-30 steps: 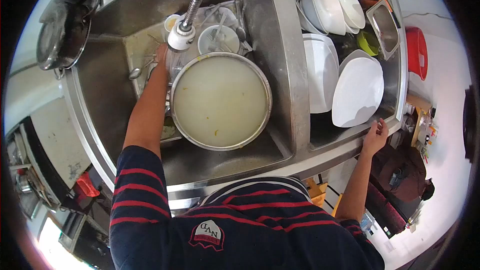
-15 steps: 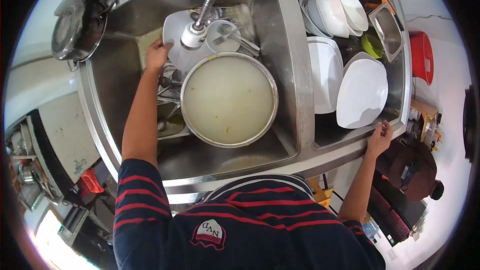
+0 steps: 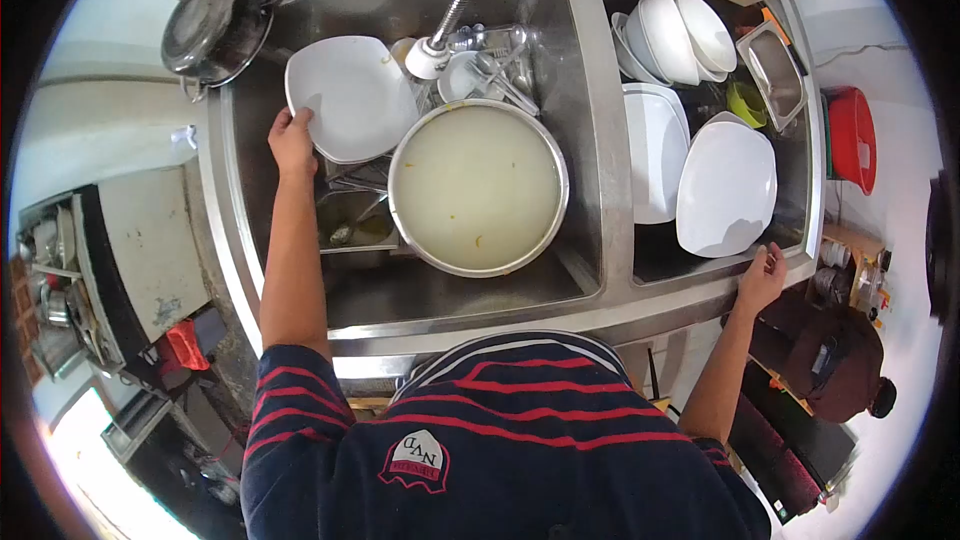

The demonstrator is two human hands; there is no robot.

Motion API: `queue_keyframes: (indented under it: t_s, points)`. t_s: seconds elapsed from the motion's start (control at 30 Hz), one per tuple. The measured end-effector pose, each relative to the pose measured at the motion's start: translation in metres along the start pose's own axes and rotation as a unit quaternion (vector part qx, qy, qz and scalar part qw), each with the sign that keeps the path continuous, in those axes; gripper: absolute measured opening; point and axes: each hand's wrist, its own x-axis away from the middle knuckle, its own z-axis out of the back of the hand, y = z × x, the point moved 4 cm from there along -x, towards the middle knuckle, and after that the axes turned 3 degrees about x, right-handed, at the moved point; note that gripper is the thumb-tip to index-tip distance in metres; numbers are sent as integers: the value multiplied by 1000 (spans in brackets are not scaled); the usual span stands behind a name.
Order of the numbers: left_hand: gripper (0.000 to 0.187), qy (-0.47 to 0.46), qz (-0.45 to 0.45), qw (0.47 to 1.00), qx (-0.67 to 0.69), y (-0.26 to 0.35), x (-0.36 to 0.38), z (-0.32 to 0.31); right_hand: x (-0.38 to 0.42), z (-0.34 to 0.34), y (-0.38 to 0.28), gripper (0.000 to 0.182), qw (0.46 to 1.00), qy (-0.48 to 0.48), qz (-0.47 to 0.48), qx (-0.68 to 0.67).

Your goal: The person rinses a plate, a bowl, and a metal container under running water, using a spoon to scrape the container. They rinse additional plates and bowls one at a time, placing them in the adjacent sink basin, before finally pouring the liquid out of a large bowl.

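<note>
Plate [image 3: 350, 95], likely wet, slippery and fragile, is gripped at its rim by left hand [image 3: 291, 140]; right hand [image 3: 760, 280] is rested on sink edge [image 3: 700, 285].

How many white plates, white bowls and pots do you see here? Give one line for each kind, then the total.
White plates: 3, one in the left hand, two in the right basin.
White bowls: 3 or so, stacked; exact count unclear.
Pots: 2, a full one and a lidded one.
Total: about 8.
</note>
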Motion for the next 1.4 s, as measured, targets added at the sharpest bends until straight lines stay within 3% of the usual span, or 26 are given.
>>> queue_keyframes:
  t_s: [0.17,0.23,0.37,0.43,0.5,0.73,0.8,0.87,0.9,0.93,0.97,1.03,1.13,1.2,1.3,1.4]
  points:
    - [27,82,1,994,73,21,20,22,-1,2,-2,29,999,12,-8,-37]
    - [31,55,90,987,123,17,24,25,1,3,-3,30,999,12,-14,-42]
    - [36,21,154,974,166,22,32,22,0,2,-1,32,998,20,-9,-56]
    - [43,-55,216,964,147,32,51,9,1,3,-1,32,998,18,-14,-63]
    - [44,-75,233,960,139,41,71,3,2,4,-5,32,997,5,-46,-62]
    - [47,-123,277,946,115,40,121,-2,6,14,-15,30,994,56,-22,-89]
    - [47,-139,288,938,135,37,128,-4,21,21,-49,27,976,108,151,-111]
    - [47,-147,294,935,137,28,133,1,52,11,-111,25,955,44,145,-256]
    - [47,-162,297,930,140,23,135,-2,77,9,-160,23,929,-65,50,-360]
    - [47,-168,306,926,141,19,139,-3,95,-7,-184,24,906,-151,88,-385]
    - [47,-171,307,925,143,16,144,-6,113,-14,-226,29,898,-271,51,-342]
    - [48,-193,302,924,134,13,154,-7,142,-33,-295,40,853,-372,68,-360]
    - [49,-231,283,921,137,18,160,-9,152,-107,-327,41,857,-416,127,-277]
    - [52,-264,248,921,140,23,159,-9,154,-142,-338,39,848,-466,223,-118]
    - [56,-206,234,940,139,23,157,-8,150,-156,-343,34,874,-386,248,-160]
    - [59,-218,250,931,152,26,158,-8,145,-163,-335,29,877,-406,182,-179]
